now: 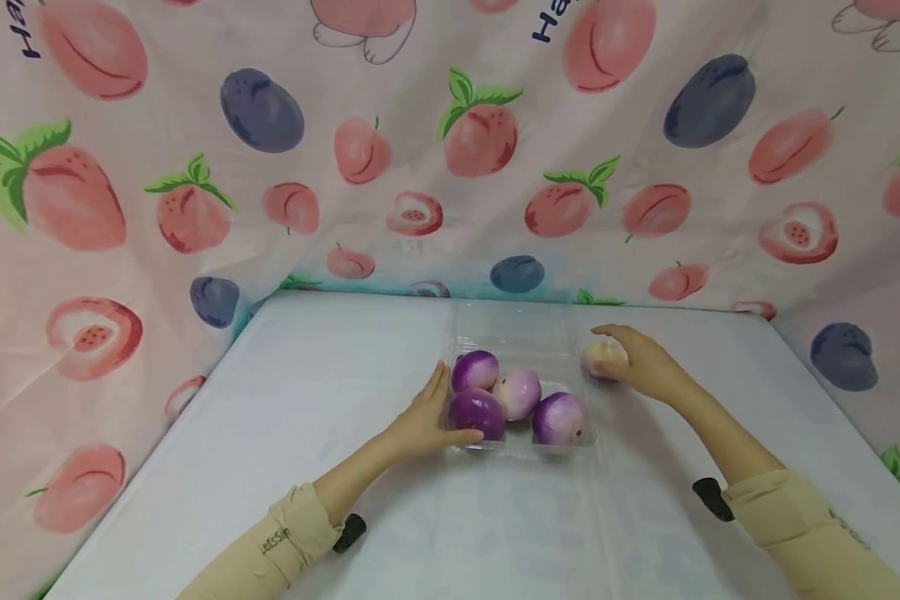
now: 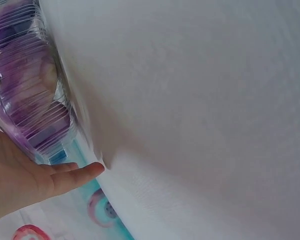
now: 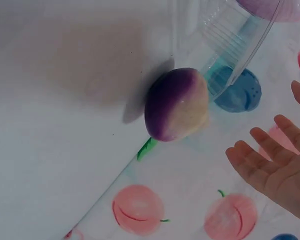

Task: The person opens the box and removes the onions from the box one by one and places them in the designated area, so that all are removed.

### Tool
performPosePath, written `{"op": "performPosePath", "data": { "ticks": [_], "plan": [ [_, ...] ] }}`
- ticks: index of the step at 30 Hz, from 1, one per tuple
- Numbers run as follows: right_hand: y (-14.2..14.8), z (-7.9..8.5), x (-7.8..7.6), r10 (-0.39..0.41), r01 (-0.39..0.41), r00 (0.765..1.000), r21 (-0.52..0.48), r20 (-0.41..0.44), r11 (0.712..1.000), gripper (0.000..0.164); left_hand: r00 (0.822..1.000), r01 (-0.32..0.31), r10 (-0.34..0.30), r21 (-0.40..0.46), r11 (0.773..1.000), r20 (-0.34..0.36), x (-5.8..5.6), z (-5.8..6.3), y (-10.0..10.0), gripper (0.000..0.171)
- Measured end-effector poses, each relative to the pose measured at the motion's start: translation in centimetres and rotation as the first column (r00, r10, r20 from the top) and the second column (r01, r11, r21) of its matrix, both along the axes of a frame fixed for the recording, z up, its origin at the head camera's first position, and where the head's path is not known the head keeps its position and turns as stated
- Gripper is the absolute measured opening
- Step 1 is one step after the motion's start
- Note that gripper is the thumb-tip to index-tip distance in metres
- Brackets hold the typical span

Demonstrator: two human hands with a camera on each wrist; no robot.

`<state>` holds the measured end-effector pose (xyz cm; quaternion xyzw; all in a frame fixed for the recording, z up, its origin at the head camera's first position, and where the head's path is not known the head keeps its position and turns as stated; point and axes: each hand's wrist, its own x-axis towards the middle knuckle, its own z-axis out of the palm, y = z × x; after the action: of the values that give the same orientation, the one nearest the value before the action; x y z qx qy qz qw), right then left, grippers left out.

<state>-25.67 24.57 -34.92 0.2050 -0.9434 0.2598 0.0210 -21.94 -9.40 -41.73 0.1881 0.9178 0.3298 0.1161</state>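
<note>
Several round, glossy purple-and-white red onions (image 1: 517, 393) sit in a clear plastic box (image 1: 521, 450) on the white table. My left hand (image 1: 422, 423) rests against the box's left side, thumb over its front rim. In the left wrist view, that hand's fingers (image 2: 75, 179) stretch out straight beside the ribbed box wall (image 2: 32, 80). One more red onion (image 3: 177, 105) lies on the table just right of the box. Over it hovers my right hand (image 1: 648, 367), fingers spread; the right wrist view shows a gap between them and the onion.
The box's clear lid (image 1: 513, 321) lies folded back behind it, towards the wall. A fruit-print cloth (image 1: 420, 250) hangs along the back and sides of the white table (image 1: 330, 350). Dark straps (image 1: 351, 533) show at both cuffs.
</note>
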Motion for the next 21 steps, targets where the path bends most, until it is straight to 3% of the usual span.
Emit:
{"op": "performPosePath", "data": {
  "ticks": [6,14,21],
  "plan": [
    [-0.6,0.0,1.0,0.023,-0.023,1.000,-0.022,-0.012,0.999,0.046,1.000,0.005,-0.005,0.007,1.000,-0.009,-0.1,0.1,0.2,0.120],
    [-2.8,-1.0,2.1,0.114,-0.116,0.993,-0.104,-0.023,0.988,0.037,1.000,-0.009,0.009,0.006,1.000,-0.003,0.0,0.1,0.0,0.120],
    [-4.2,-1.3,3.1,0.086,-0.082,0.995,-0.071,0.051,0.994,0.043,1.000,-0.006,0.006,0.016,1.000,-0.010,0.1,-0.1,-0.1,0.121]
  ]
}}
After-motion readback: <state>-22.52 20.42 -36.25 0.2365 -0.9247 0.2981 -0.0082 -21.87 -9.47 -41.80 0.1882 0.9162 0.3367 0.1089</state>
